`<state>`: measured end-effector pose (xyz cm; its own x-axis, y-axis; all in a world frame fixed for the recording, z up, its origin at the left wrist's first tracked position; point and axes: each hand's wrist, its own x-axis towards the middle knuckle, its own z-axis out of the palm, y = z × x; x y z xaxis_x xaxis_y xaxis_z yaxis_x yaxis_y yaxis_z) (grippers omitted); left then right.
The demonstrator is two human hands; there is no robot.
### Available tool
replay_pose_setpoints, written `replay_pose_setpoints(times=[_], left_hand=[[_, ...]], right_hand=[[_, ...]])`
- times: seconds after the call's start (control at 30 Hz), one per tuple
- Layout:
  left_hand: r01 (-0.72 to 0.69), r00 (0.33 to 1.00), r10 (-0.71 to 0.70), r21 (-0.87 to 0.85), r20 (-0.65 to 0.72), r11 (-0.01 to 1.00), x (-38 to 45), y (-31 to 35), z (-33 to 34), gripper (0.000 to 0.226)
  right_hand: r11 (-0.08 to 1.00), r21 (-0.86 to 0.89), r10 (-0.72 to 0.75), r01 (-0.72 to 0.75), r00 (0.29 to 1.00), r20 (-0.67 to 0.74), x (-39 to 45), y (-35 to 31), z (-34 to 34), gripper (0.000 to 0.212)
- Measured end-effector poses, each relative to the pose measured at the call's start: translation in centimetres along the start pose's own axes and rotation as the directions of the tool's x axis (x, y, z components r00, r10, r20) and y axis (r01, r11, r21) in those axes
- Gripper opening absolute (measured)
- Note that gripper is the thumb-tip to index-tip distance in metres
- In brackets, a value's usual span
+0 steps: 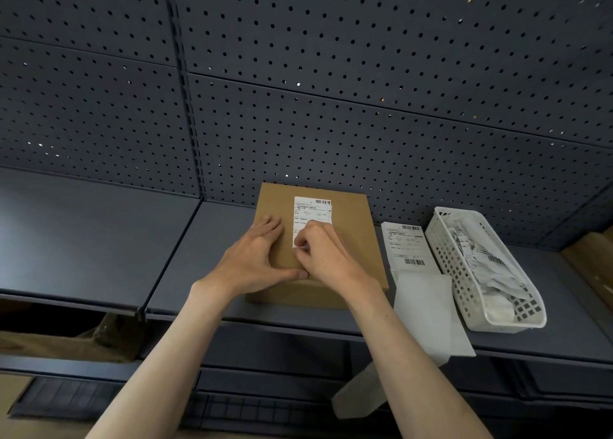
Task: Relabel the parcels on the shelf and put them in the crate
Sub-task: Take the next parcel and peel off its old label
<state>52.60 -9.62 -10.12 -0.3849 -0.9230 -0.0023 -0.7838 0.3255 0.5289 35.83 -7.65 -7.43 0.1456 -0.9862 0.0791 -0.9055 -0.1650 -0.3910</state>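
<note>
Peeling step: right hand (323,251) pinches shipping label (311,221) corner on cardboard parcel (351,239)
Left hand (257,254): flat, steadying parcel
Next: probably lift label slowly

A flat brown cardboard parcel (345,256) bearing a white label (313,213) lies on the grey shelf (215,239).

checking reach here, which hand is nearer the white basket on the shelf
Right. The right hand picks at the label on the box, on the side toward the white basket; the left hand lies flat farther left.
</note>
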Motion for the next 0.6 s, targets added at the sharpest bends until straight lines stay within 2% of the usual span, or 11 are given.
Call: replay_pose_setpoints(times=[0.13,0.27,0.37,0.5,0.6], left_hand=[[0.000,1.000,0.000,-0.001,0.010,1.000,0.0,0.1,-0.1,0.129],[-0.003,1.000,0.004,-0.022,0.008,1.000,0.0,-0.1,0.0,0.129],[-0.015,1.000,0.015,-0.023,0.004,1.000,-0.1,-0.1,0.0,0.125],[-0.019,1.000,0.019,-0.028,0.001,0.999,-0.1,0.0,-0.1,0.128],[-0.010,1.000,0.010,-0.039,-0.007,0.999,-0.2,0.0,-0.1,0.130]], right_hand=[[0.998,-0.036,0.051,-0.049,0.998,0.039,0.1,-0.5,0.0,0.013],[0.977,-0.199,-0.067,0.083,0.994,0.083,-0.7,-1.6,-0.5,0.017],[0.961,-0.253,-0.086,0.116,0.988,0.129,-0.6,-1.7,-0.8,0.015],[0.970,-0.227,-0.046,0.088,0.982,0.183,-0.1,-1.7,-0.9,0.018],[0.988,-0.149,-0.010,0.040,0.979,0.202,0.4,-1.6,-1.3,0.005]])
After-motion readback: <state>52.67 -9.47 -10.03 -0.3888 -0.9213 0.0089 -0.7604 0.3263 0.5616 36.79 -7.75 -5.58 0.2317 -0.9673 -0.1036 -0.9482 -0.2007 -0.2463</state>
